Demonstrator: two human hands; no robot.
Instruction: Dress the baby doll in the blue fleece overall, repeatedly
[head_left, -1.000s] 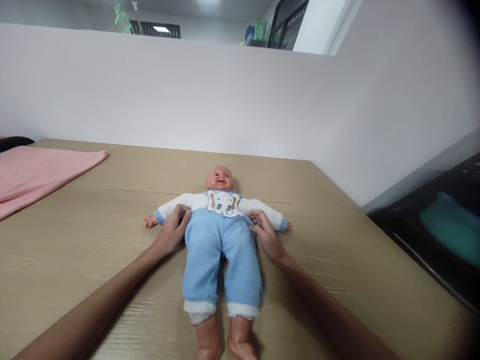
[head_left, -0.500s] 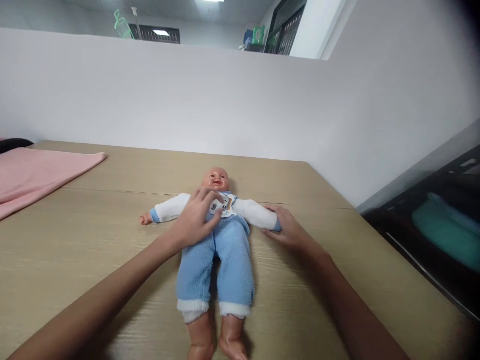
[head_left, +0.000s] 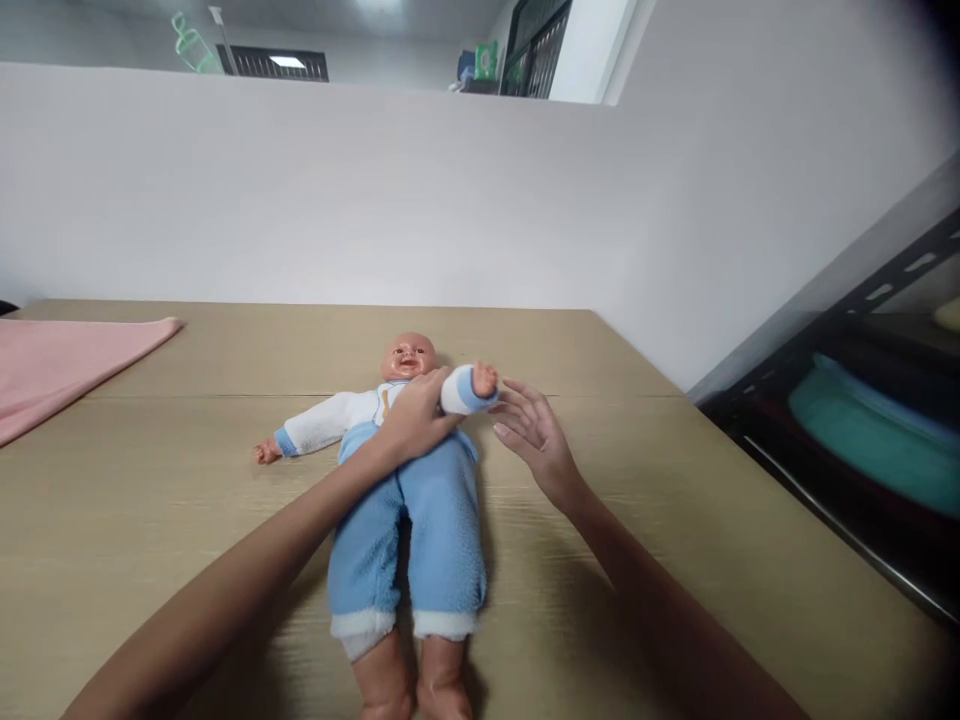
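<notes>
A baby doll (head_left: 409, 500) in blue fleece trousers and a white top lies on its back on the tan table (head_left: 675, 520), head away from me. My left hand (head_left: 416, 415) reaches across the doll's chest and grips its white sleeve, lifting that arm so the small hand sticks up. Just right of the raised arm, my right hand (head_left: 536, 440) hovers with fingers spread, holding nothing. The doll's other arm lies stretched out to the left.
A pink cloth (head_left: 52, 365) lies at the table's left edge. A white partition wall (head_left: 375, 190) runs behind the table. To the right stands a dark shelf (head_left: 847, 400) holding a teal container (head_left: 877, 430).
My left hand moved from the doll's chest to its right-side sleeve and raised that arm. My right hand let go of the sleeve and opened. The view shifted slightly right.
</notes>
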